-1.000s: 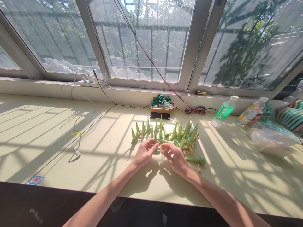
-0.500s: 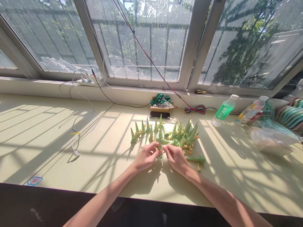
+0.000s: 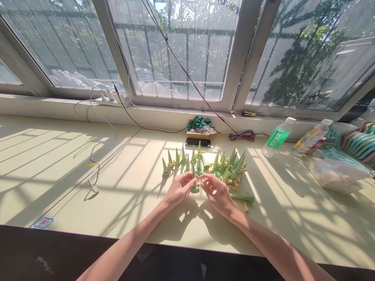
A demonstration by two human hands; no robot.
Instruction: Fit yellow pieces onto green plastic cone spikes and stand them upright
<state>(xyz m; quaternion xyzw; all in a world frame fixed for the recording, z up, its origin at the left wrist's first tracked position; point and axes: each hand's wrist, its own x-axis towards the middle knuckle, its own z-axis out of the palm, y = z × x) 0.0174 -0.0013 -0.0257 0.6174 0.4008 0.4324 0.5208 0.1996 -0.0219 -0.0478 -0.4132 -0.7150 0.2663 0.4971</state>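
Observation:
Near the table's front, my left hand (image 3: 182,186) pinches a green cone (image 3: 194,186) that stands with its tip up and its wide base down. My right hand (image 3: 216,192) is just to the right of that cone, with thumb and fingertips drawn together beside it. Something small and yellowish shows at the right fingertips, too small to make out well. Behind both hands stand several more green cones (image 3: 165,168) with small yellow pegs at their bases. One green cone (image 3: 243,197) lies on its side right of my right hand, with a loose yellow peg (image 3: 246,207) in front of it.
A black phone (image 3: 198,142) lies behind the cones, before a small box (image 3: 199,128) of green material. Bottles (image 3: 278,136) and a plastic bag (image 3: 334,175) stand on the right. A white cable (image 3: 95,175) crosses the table (image 3: 123,218) at left.
The held cone has shifted slightly left and up with my left hand. My right hand's fingers have drawn back a little from it and opened somewhat.

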